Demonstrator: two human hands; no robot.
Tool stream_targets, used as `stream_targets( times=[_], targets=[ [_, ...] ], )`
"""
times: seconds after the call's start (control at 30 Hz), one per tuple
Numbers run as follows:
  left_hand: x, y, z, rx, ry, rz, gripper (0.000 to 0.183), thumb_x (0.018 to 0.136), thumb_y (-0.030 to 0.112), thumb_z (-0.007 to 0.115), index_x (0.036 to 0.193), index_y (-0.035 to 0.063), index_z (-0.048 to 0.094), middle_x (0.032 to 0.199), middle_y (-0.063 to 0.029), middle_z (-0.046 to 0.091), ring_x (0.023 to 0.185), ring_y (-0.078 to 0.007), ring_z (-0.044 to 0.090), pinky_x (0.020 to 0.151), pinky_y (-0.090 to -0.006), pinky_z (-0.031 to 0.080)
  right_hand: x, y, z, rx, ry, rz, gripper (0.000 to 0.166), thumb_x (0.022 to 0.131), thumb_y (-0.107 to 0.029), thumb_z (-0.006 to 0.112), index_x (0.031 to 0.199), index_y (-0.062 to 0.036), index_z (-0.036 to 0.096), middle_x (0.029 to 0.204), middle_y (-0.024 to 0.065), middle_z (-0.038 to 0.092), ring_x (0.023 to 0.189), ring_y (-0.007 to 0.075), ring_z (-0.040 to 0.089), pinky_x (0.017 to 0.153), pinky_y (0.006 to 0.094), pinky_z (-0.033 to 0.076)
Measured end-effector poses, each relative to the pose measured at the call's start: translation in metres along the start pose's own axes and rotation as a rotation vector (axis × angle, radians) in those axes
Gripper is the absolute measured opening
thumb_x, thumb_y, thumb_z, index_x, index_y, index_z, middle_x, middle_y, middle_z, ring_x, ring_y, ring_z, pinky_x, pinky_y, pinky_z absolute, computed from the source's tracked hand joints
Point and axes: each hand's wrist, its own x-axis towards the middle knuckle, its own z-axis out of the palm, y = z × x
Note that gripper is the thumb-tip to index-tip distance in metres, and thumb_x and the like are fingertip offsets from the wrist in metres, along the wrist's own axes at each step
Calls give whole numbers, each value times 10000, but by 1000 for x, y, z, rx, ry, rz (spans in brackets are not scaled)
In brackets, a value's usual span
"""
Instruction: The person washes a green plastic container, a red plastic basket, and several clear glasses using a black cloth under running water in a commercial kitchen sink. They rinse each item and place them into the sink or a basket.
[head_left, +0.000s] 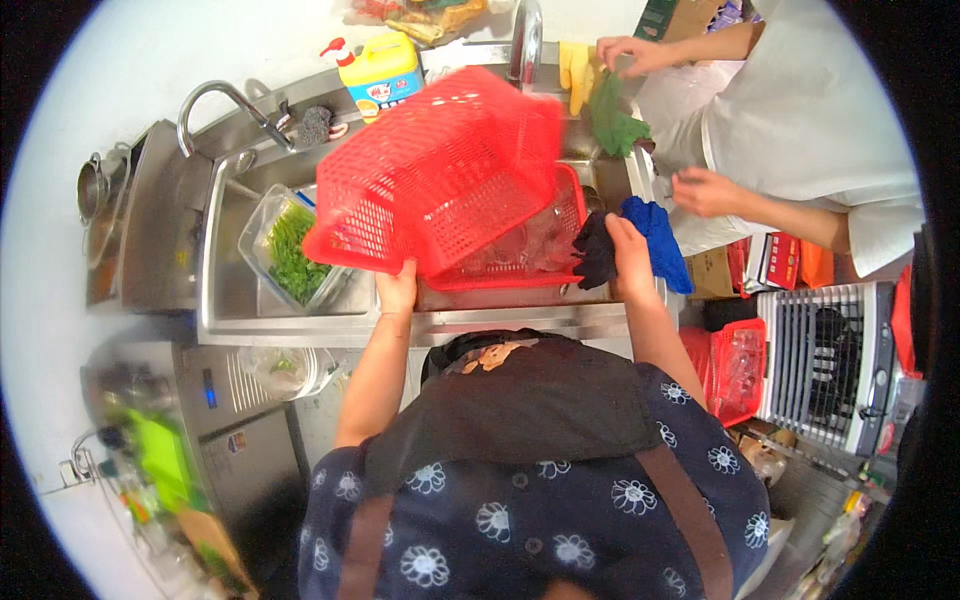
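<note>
My left hand (397, 289) grips the near rim of a red perforated plastic basket (420, 165). The basket is tilted over the sink, its open side partly toward me, and looks blurred. Beneath it, a second red basket (517, 281) holds clear glassware or plastic (536, 236), partly hidden. In my right hand (634, 259) is a crumpled black cloth (595, 251), close to that lower basket's right end. A blue cloth (656, 240) hangs over the sink edge just beyond my right hand.
A clear container of leafy greens (294, 251) sits in the left sink basin (225, 292). Behind stand a curved faucet (225, 90), a steel scourer (315, 124) and a yellow detergent jug (386, 71). At right, a co-worker's hand (630, 56) holds a green cloth (615, 120) near yellow gloves (576, 71).
</note>
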Motion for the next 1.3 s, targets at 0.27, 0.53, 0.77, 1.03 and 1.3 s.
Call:
stream_targets(
  times=[0.27, 0.53, 0.77, 1.03, 1.3],
  targets=[
    [15, 66, -4, -111, -114, 160, 475, 860, 20, 496, 1318, 138, 455, 1324, -132, 466, 1231, -199, 439, 1052, -262, 302, 11, 9, -25, 254, -200, 121, 489, 893, -455, 453, 1233, -105, 456, 1204, 58, 526, 1064, 225, 524, 917, 400, 437],
    [9, 60, -11, 89, -19, 412, 538, 771, 43, 600, 1286, 147, 483, 1315, -151, 466, 1173, -277, 501, 973, -294, 411, 4, -17, -26, 610, -653, 247, 402, 934, -353, 380, 1219, -91, 486, 1214, 94, 533, 1087, 261, 519, 898, 450, 454],
    [-6, 28, -21, -213, -85, 170, 523, 772, 79, 602, 1279, 139, 490, 1294, -146, 490, 1167, -276, 506, 972, -307, 412, -24, -31, 12, 334, -412, 132, 399, 921, -335, 429, 1224, -83, 490, 1200, 95, 551, 1072, 260, 538, 897, 431, 456],
    [-18, 40, -76, -8, 289, 70, 368, 799, 31, 589, 1165, 13, 561, 1103, -76, 618, 982, -146, 582, 882, -281, 451, -26, -47, 72, 264, -360, 172, 372, 920, -270, 473, 1215, -45, 500, 1132, 89, 589, 998, 239, 584, 873, 403, 471],
    [13, -6, -128, -1082, 712, -445, 377, 786, -41, 499, 1156, 30, 507, 1042, -100, 604, 917, -251, 604, 745, -353, 518, -31, -35, 84, 268, -329, 407, 372, 918, -298, 452, 1137, -11, 543, 1071, 122, 613, 952, 271, 605, 819, 416, 497]
  ],
)
